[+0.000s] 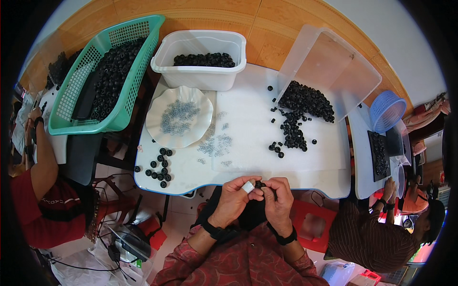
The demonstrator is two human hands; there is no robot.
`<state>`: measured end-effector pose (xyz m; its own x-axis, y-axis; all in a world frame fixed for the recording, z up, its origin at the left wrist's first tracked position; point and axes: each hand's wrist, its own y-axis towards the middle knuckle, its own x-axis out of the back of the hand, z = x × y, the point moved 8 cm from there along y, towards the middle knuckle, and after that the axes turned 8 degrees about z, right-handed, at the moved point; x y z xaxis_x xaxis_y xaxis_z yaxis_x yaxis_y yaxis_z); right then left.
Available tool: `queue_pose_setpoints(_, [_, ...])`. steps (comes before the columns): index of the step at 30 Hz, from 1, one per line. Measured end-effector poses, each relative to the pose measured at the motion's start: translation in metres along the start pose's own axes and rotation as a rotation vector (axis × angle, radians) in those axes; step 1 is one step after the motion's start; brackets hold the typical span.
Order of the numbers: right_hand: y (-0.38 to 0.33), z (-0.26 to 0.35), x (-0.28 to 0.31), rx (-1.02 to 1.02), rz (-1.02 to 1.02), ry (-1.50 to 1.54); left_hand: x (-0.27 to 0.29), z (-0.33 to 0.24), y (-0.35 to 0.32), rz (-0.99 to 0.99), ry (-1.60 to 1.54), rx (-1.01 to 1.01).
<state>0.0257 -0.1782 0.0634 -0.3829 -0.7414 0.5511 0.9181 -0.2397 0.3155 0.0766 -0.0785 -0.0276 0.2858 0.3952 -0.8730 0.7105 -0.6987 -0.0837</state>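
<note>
My left hand [234, 199] and my right hand [278, 202] meet just off the table's front edge. Pinched between the fingertips of both is a small black round part [259, 184], mostly covered by the fingers. White tape [248, 186] wraps a digit of my left hand. Nearest on the table, to the left, lies a loose group of black ring-shaped parts [163, 171]. Small clear pieces [217, 145] are scattered mid-table, and more of them fill a white wavy-edged plate [155, 129]. To the right, small black parts [293, 133] spill from a tipped translucent bin [329, 52].
A white tub [200, 76] holding black parts stands at the back. Left of it sits a green basket [125, 102] of black rings. Co-workers sit at either side, one in a red shirt [40, 205], one in dark stripes [372, 238]. A red stool [312, 224] stands at right.
</note>
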Motion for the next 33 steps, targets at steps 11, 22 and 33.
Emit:
queue_pose_setpoints(11, [0.001,0.001,-0.001,0.030,-0.006,-0.027,-0.002,-0.002,0.000,0.014,0.041,-0.005])
queue_pose_setpoints(22, [-0.006,-0.009,-0.004,0.043,-0.019,-0.043,0.004,0.006,0.001,-0.017,0.156,0.051])
queue_pose_setpoints(33, [-0.001,-0.005,-0.004,0.086,0.073,-0.088,0.006,0.007,-0.001,-0.080,0.254,0.046])
